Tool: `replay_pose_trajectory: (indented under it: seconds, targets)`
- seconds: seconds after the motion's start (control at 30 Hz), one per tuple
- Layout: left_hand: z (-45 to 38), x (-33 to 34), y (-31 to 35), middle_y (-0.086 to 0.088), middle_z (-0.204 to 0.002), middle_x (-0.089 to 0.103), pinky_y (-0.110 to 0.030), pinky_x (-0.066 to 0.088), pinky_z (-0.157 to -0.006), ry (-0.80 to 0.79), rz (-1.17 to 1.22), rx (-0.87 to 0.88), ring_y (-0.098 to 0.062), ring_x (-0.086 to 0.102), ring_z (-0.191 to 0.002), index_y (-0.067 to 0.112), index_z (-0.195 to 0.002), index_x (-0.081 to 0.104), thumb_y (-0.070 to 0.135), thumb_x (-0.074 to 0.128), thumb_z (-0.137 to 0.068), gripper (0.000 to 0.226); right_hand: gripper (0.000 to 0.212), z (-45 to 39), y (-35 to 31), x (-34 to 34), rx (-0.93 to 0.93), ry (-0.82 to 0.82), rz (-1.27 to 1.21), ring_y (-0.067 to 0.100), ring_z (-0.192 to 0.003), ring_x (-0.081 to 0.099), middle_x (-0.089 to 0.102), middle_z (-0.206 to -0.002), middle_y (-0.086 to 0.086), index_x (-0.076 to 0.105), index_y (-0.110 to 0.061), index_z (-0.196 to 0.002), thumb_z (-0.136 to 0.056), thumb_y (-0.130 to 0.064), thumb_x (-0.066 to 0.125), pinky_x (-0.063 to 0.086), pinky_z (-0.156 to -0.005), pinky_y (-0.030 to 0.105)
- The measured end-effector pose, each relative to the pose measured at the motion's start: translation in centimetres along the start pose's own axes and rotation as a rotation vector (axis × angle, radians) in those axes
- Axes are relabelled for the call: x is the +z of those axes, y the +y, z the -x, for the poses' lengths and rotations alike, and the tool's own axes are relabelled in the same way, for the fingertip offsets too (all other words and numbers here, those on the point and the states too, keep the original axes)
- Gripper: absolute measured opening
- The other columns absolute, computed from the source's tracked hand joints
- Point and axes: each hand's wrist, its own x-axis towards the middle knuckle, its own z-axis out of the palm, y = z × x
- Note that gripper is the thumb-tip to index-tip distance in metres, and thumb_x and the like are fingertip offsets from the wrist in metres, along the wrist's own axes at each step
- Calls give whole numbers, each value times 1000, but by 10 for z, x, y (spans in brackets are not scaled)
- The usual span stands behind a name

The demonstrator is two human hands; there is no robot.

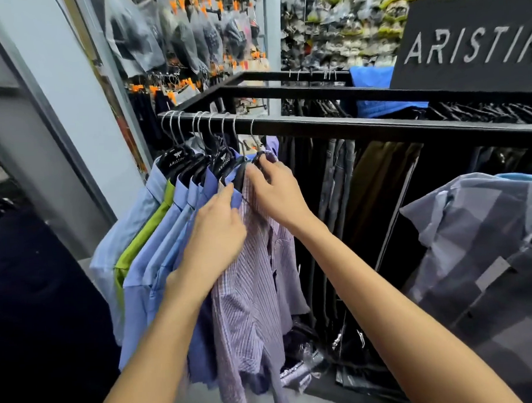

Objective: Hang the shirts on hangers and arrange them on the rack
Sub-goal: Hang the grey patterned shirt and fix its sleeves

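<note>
At centre frame you pinched the striped shirt (250, 281), soft and limp, on the rack (377, 126): right hand (276, 191) at its hanger (242, 172), the best hold; left hand (217, 234) gripping cloth

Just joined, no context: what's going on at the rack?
A person is arranging shirts on the black rack. Both hands are on the striped shirt, which already hangs at the right end of a row of blue shirts and one green shirt. The right hand pinches its collar by the hanger; the left hand holds its shoulder.
</note>
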Motion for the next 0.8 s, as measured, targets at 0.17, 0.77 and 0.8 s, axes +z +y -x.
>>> replay_pose_trajectory:
  seconds: [0.17,0.77,0.8]
  targets:
    - [9,19,17,-9,-147,52,-39,36,-110,116,-31,34,-31,45,-136,7,-140,53,12,51,-97,44,37,11,9,-32,-8,11,-36,-5,-88,57,59,-106,2,63,-16,-134,-102,-34,56,43,-84,15]
    - [61,197,234,15,-127,68,-8,44,-96,-502,465,504,5,61,-113,25,-135,63,17,59,-99,38,33,156,119,-331,-46,602,306,11,-99,63,60,-111,-1,65,-17,-124,-92,-10,67,51,-88,23]
    - [61,202,246,16,-126,67,-10,45,-97,-496,489,533,6,60,-113,24,-135,63,14,57,-99,38,31,161,122,-349,-40,649,353,12,-96,63,60,-110,0,66,-18,-121,-91,-10,67,52,-87,23]
